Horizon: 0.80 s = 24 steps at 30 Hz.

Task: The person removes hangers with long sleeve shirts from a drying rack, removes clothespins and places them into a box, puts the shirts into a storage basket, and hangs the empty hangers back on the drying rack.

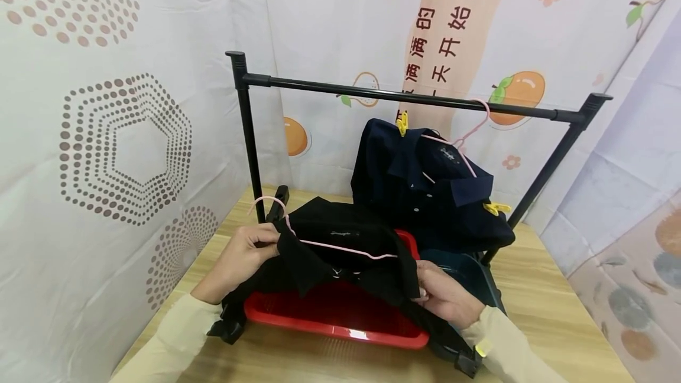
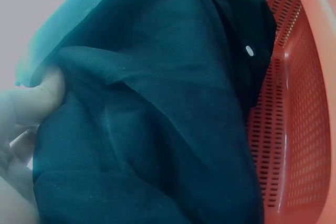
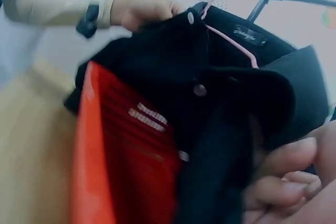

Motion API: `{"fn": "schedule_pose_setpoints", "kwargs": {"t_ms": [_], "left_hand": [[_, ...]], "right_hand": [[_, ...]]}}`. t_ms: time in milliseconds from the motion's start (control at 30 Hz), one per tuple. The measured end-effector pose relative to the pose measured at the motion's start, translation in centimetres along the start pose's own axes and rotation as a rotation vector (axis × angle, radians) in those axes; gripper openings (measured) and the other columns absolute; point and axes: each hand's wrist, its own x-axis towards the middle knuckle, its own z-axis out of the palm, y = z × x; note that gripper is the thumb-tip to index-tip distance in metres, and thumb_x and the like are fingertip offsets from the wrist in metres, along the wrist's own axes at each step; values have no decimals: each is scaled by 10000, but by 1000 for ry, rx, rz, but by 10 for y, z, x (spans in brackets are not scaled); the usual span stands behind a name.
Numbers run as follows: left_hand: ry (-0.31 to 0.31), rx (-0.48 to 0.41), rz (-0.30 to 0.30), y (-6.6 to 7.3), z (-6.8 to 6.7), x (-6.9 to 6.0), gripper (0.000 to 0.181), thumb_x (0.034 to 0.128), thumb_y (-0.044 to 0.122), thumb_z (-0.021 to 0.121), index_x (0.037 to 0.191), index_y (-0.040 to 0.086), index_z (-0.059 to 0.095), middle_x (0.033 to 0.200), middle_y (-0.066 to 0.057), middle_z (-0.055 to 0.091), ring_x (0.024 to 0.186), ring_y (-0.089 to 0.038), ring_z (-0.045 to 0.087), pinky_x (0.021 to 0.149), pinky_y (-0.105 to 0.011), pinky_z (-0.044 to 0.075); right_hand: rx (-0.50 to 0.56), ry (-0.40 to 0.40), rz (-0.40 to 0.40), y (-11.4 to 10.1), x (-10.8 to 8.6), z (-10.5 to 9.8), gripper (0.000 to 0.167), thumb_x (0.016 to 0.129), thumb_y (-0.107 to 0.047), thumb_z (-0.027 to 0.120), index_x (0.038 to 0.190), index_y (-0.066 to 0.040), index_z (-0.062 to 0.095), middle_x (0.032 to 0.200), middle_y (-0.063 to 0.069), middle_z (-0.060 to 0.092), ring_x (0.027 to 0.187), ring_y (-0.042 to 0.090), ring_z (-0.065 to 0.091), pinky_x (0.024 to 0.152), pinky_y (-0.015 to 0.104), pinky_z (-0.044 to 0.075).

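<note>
Black shirt point(image 1: 348, 260) (gripped) between hands point(image 1: 239, 262) point(image 1: 447, 295)

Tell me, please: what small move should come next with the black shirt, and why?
Probably slide the pink hanger rightward inside the black shirt: its hook rises beside the left hand, well left of the collar label.

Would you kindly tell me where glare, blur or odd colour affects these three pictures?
Head view: mostly crisp, with a bright glint on the red basket's front rim; left wrist view: hazy, the black shirt tinted teal and the left hand's thumb blurred; right wrist view: soft overall, the wooden table smeared.
</note>
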Motion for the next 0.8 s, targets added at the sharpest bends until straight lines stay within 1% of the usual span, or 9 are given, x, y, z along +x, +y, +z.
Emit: {"fn": "schedule_pose_setpoints", "kwargs": {"t_ms": [67,100,200,300,367,467,533,600,800], "left_hand": [[9,24,5,-1,1,1,259,888,-40,757,871,208,831,825,53,687,779,-142,616,707,-247,491],[10,43,12,-2,1,1,265,883,-46,759,875,208,833,813,63,679,759,-134,604,690,-250,484],[5,134,48,-3,3,0,305,854,-77,767,885,218,838,752,108,623,671,-91,530,614,-251,440],[-16,198,92,-4,5,3,319,840,-84,776,936,212,847,735,145,596,624,-61,474,574,-249,415],[-27,206,104,-3,6,4,310,845,-72,779,964,205,847,737,152,593,621,-56,465,572,-248,412],[-26,191,116,0,7,7,287,850,-62,781,978,187,846,756,146,611,642,-64,483,586,-253,419],[-25,186,120,1,7,7,285,844,-70,782,974,176,846,766,142,626,649,-68,496,587,-254,426],[-26,187,122,3,8,7,291,834,-80,784,971,169,846,768,142,635,648,-67,500,584,-252,428],[-35,193,123,4,10,3,327,816,-111,779,959,174,848,759,151,625,640,-57,497,584,-245,430]], "right_hand": [[-147,105,-4,-9,-6,0,171,1065,-88,501,932,-107,606,676,-37,449,549,74,408,526,218,304],[-221,171,-14,-14,-9,1,137,1079,-154,522,1019,-78,620,727,-17,492,569,93,415,529,227,312],[-477,357,-70,-28,-17,7,330,1078,-347,555,1227,-60,624,910,78,576,612,152,437,535,258,344],[-805,452,-172,-36,-21,17,433,1027,-475,608,1253,-107,642,1059,94,621,645,183,489,554,282,404],[-1044,473,-254,-34,-21,25,439,982,-515,662,1225,-149,662,1019,61,605,673,173,505,577,289,429],[-1337,518,-391,-27,-17,32,336,932,-454,757,1126,-182,711,943,-29,595,714,125,507,598,280,440],[-1425,555,-439,-22,-16,33,220,917,-369,794,1044,-201,732,917,-54,588,714,98,499,599,275,440],[-1455,583,-461,-16,-14,33,172,905,-324,813,1003,-201,743,915,-54,591,715,84,505,599,268,448],[-1495,595,-459,-6,-12,36,330,921,-463,760,1051,-160,746,901,-48,596,696,87,491,574,257,444]]}}
